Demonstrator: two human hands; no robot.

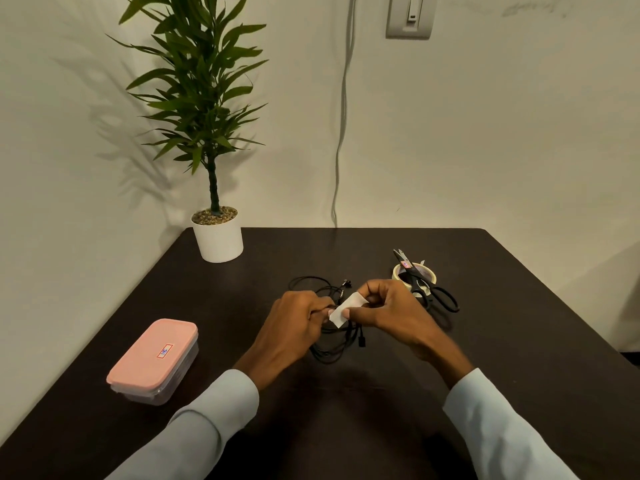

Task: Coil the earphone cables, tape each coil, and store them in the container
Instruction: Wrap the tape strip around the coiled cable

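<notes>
Dark brown tabletop (346, 427), seen from above and behind the hands. Left hand (294, 323) closed around a bundle of thin black earphone cable (332, 353), coil pinched in the fist so the loops cannot spring apart; slack loops hang below the knuckles onto the table, a small black plug beside them. Right hand (388, 311) pinches a short strip of white tape (344, 310) between thumb and forefinger, strip held taut and angled toward the left fist, one end touching or nearly touching the held bundle; cannot tell whether it has stuck yet. Judged step: binding this coil. Both wrists raised off the table, forearms in pale grey sleeves converging from the near corners, hands almost touching at the centre. More loose black cable (308, 284) lies just behind the hands, probably a second earphone not yet coiled. Cream roll of tape (414, 273) with black-handled scissors (426, 289) resting across it sits near the right hand, likely kept within reach for cutting. Rectangular clear container with pink lid (154, 360), lid on, stands well left. White-potted green plant (207, 133) at the far left corner.
</notes>
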